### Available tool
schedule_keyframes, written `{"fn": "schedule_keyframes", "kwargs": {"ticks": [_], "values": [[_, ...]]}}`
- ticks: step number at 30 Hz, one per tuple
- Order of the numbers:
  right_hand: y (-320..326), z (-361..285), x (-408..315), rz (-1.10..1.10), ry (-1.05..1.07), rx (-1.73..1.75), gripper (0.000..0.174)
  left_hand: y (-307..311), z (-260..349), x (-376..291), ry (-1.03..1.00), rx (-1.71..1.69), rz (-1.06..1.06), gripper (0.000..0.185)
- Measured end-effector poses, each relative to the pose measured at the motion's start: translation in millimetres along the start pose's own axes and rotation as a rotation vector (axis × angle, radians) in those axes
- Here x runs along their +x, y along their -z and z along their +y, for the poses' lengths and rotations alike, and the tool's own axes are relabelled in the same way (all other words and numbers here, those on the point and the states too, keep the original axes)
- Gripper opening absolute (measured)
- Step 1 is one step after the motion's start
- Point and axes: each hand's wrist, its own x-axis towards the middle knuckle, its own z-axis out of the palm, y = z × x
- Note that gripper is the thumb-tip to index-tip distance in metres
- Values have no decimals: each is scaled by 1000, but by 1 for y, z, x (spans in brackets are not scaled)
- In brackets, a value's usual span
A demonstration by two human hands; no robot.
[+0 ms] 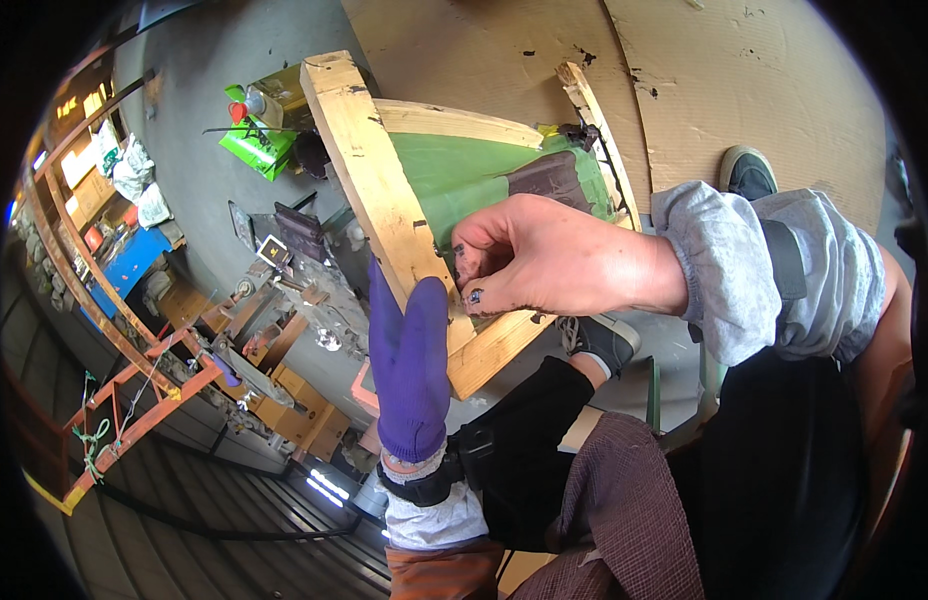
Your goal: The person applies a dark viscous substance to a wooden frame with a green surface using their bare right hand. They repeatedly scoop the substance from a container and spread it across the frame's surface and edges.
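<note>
A wooden frame [366,172] is tilted in front of me, with a green sheet or screen [449,169] stretched inside it. A dark brown patch [558,178] shows on the green surface, and black smears mark the wood. My left hand [419,360], in a purple knit glove, grips the frame's near left bar, its thumb lying over the wood. Bare and stained dark at the fingertips, my right hand [554,259] is curled at the frame's inner edge near the lower corner. Its palm side is hidden, so anything between those fingers cannot be made out.
Cardboard sheets [749,97] cover the floor beyond the frame. My shoes [747,171] stand near it. To the left are a bright green bag [261,146], a red-capped bottle [258,105], an orange metal rack [134,424], a blue table [126,274] and cardboard boxes [299,412].
</note>
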Motion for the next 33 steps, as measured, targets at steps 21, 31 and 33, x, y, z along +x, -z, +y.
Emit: {"fn": "schedule_keyframes", "kwargs": {"ticks": [21, 31, 33], "values": [[16, -16, -12, -62, -54, -134, 13, 5, -3, -2, -142, 283, -46, 54], [15, -16, -11, -61, -56, -119, 11, 4, -3, -1, -33, 91, -23, 56], [14, -17, -11, -51, -62, -103, 10, 3, -2, -1, -76, 191, -29, 57]]}}
